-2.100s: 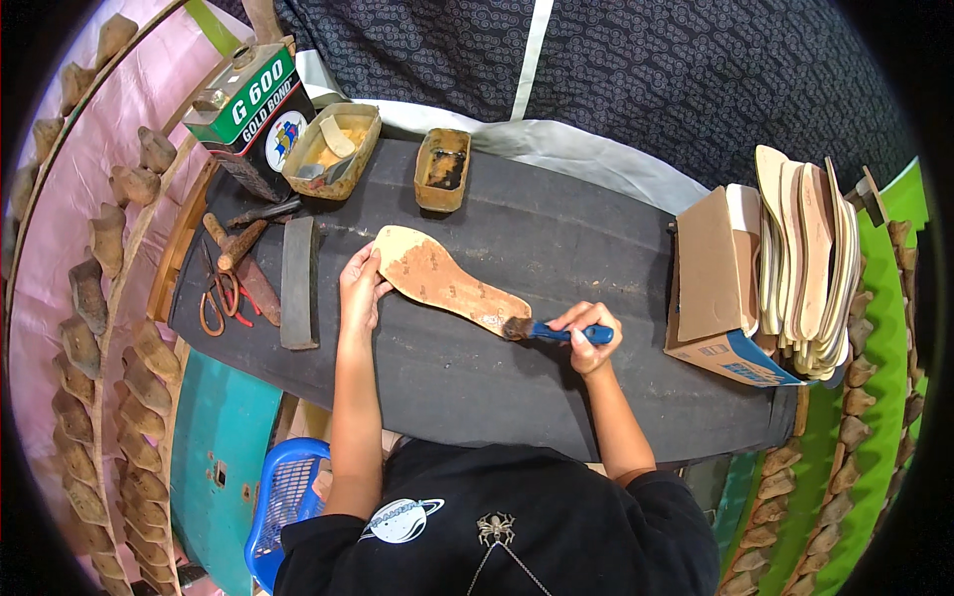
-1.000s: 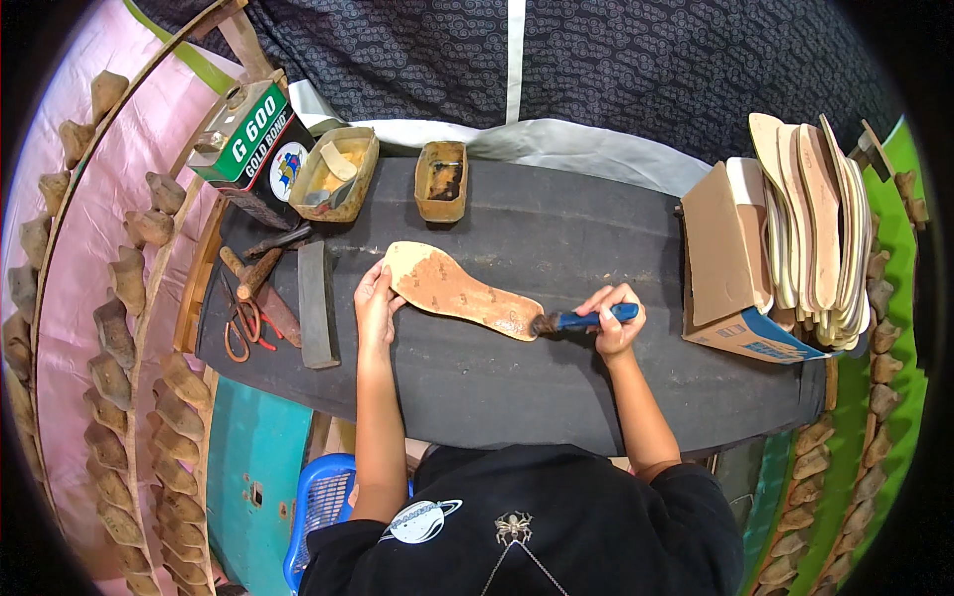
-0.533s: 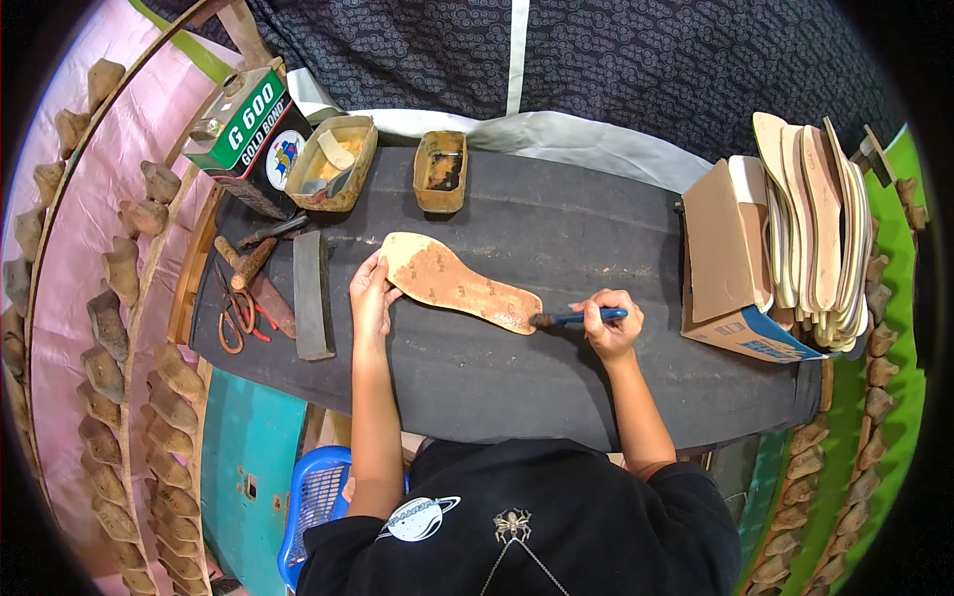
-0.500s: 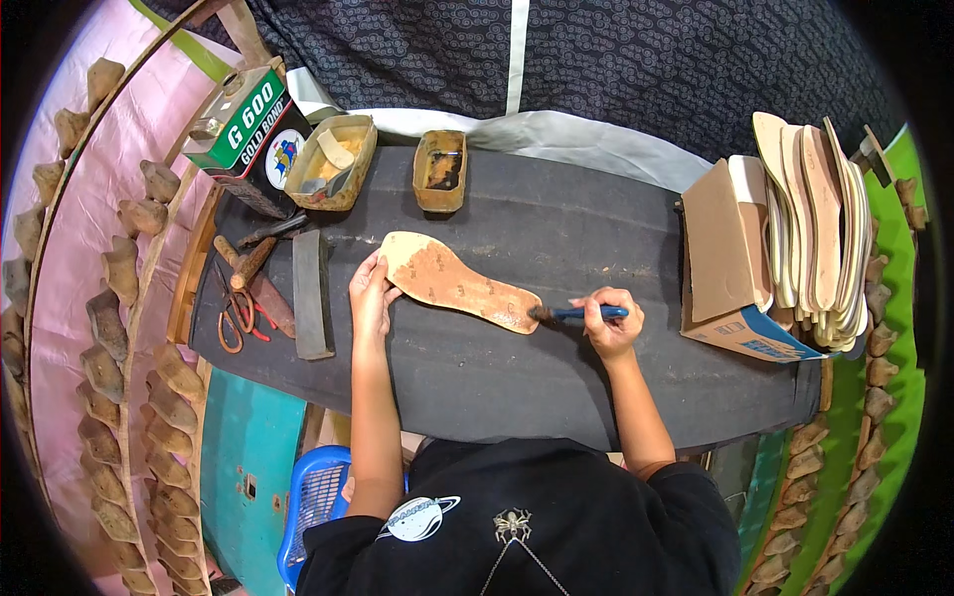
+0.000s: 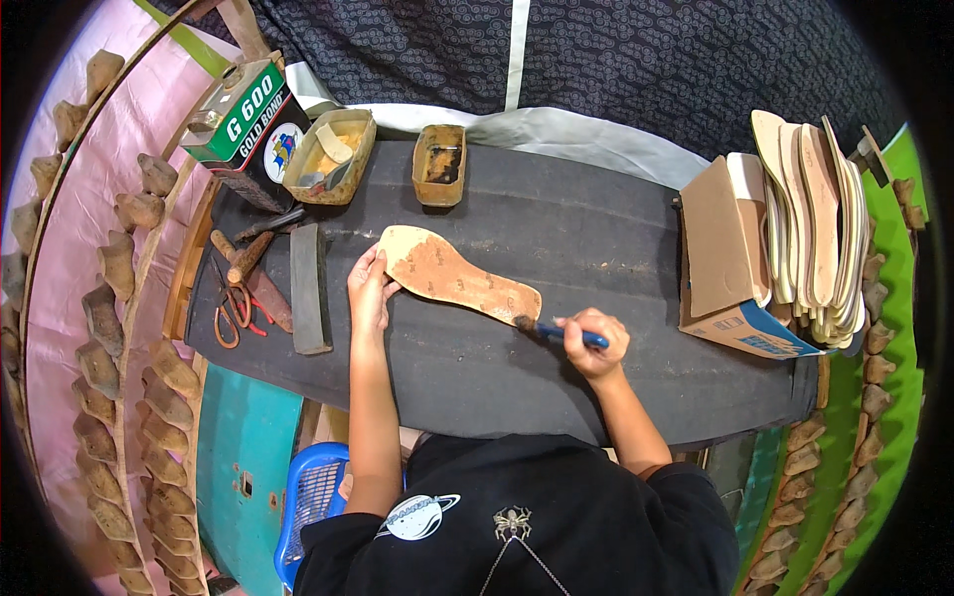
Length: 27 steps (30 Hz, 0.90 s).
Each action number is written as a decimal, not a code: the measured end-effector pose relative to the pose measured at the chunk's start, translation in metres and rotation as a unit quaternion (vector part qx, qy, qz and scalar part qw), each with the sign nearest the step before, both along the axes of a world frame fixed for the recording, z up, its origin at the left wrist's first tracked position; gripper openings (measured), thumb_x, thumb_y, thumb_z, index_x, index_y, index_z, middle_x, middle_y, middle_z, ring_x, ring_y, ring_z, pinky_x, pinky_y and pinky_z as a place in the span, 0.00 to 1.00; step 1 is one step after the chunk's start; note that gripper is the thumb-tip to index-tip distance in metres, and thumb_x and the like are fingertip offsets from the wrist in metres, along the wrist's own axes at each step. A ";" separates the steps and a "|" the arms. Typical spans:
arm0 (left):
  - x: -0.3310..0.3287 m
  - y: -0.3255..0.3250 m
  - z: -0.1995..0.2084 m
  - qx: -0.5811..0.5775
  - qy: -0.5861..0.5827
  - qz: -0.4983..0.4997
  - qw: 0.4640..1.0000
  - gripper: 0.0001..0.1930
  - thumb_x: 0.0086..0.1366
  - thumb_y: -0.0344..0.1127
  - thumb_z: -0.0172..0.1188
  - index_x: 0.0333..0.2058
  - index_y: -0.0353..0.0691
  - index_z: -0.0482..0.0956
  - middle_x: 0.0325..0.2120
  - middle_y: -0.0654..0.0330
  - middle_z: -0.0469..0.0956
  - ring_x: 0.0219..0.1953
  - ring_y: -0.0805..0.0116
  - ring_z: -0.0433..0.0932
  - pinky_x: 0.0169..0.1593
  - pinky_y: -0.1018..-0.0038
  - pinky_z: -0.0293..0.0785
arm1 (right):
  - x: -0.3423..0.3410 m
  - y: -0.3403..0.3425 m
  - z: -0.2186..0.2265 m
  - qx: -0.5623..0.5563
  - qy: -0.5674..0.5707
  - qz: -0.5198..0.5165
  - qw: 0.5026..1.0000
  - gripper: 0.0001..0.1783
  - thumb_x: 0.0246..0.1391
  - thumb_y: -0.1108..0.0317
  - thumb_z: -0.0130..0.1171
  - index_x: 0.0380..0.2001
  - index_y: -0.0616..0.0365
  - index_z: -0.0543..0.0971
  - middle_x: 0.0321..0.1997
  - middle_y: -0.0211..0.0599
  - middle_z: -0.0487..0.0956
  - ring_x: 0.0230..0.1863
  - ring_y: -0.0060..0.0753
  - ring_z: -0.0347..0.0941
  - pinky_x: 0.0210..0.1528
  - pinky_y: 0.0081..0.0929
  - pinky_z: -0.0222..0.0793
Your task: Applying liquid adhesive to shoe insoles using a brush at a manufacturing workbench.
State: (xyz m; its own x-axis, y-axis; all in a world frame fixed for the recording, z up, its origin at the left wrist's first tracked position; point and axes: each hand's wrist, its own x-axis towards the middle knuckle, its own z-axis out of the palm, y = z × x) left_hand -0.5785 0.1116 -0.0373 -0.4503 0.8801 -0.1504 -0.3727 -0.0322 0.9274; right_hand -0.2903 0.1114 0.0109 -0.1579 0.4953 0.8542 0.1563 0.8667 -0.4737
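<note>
A tan, sole-shaped shoe insole (image 5: 452, 278) lies aslant on the dark tabletop in front of me. My left hand (image 5: 370, 293) pinches its wide left end, with the thumb on top and the fingers partly hidden. Most of the insole has a darker, shiny wet coat, while the held end is paler. A blue-handled brush (image 5: 549, 330) is gripped in my right hand (image 5: 600, 343). Its dark bristles touch the lower edge of the insole's narrow right end.
At the back left stand a green and black can (image 5: 243, 134), a tray with scraps (image 5: 328, 159) and a small stained tub (image 5: 438, 167). Scissors (image 5: 231, 313), a hammer (image 5: 248, 260) and a grey bar (image 5: 310, 288) lie left. A carton (image 5: 717, 248) holds stacked insoles (image 5: 810, 214) at right.
My right hand has moved the brush slightly left and down, from the insole's right tip to its lower edge. The left hand keeps its hold.
</note>
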 end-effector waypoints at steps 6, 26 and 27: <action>0.002 0.000 0.001 0.006 -0.001 0.000 1.000 0.16 0.60 0.35 0.46 0.45 0.34 0.64 0.34 0.61 0.74 0.31 0.76 0.75 0.30 0.82 0.72 | 0.006 0.014 0.000 0.018 -0.021 -0.071 0.997 0.09 0.37 0.80 0.56 0.15 0.59 0.66 0.11 0.34 0.69 0.10 0.28 0.66 0.12 0.20 0.59; -0.001 -0.001 -0.001 0.001 0.008 -0.005 1.000 0.16 0.60 0.35 0.46 0.45 0.34 0.65 0.35 0.60 0.73 0.33 0.76 0.74 0.31 0.81 0.72 | 0.007 0.007 -0.002 0.045 -0.057 -0.077 0.994 0.08 0.35 0.81 0.55 0.16 0.59 0.66 0.11 0.34 0.70 0.09 0.27 0.65 0.11 0.19 0.58; -0.001 -0.001 -0.002 0.001 0.012 -0.009 1.000 0.16 0.60 0.35 0.46 0.45 0.34 0.64 0.35 0.60 0.73 0.33 0.76 0.74 0.31 0.81 0.72 | 0.006 0.005 -0.002 0.061 -0.064 -0.076 0.993 0.08 0.35 0.81 0.55 0.16 0.58 0.66 0.11 0.33 0.70 0.09 0.27 0.65 0.11 0.19 0.58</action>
